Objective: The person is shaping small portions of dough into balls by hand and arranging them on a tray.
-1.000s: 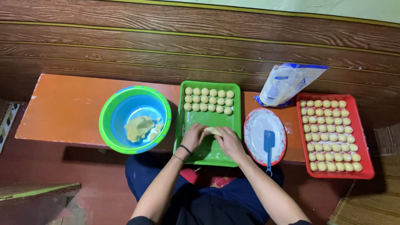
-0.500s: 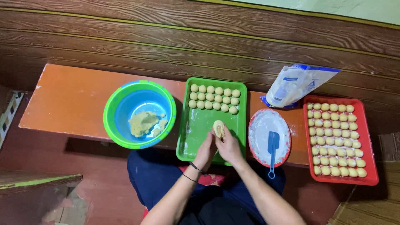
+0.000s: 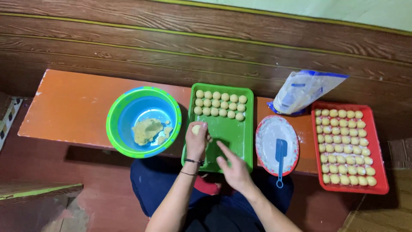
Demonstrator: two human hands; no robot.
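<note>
Left hand (image 3: pixel 196 144) closed around dough ball (image 3: pixel 196 129) over green tray (image 3: pixel 240 141) (beside finished rows); right hand (image 3: pixel 234 169) spread wide, holding nothing.

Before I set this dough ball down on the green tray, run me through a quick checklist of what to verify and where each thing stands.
1. Ball in hand: ok. The left hand holds one dough ball at the fingertips.
2. Free space on the green tray: ok. Three rows of balls fill the far end; the near part is bare.
3. Right hand out of the way: not ok. It hovers over the tray's near part.
4. Dough left in the bowl: ok, a lump remains.
5. Ball's shape: cannot tell, the fingers partly cover it.
</note>
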